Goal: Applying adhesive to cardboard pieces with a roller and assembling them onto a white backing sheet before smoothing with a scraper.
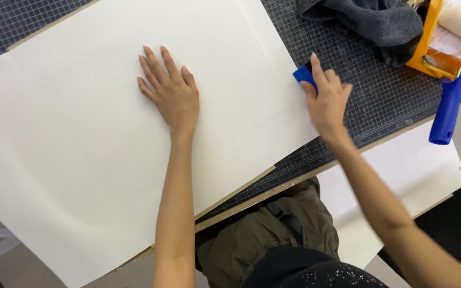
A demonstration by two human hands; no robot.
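Head view, left hand: the left hand (171,92) lies flat on the large white sheet (108,133), centre-left of the frame, fingers straight and slightly spread, gripping nothing.
Head view, right hand: the right hand (327,101) is right of centre, fingers curled and pressed down on a blue scraper (304,74) at the sheet's right edge.
Sheet position: it covers the left and middle of the frame, lying over a dark gridded cutting mat (380,101).
Surroundings: grey cloth (369,21) at the upper right; blue-handled roller (451,104) resting in an orange tray (428,56) at the far right edge.
Risk, crease: uneven scraper pressure at the edge could likely wrinkle or tear the sheet.
Risk, shift: if the flat hand lifts, the sheet may slide out of alignment.
Risk, overhang: the sheet's lower left hangs past the table and could sag.
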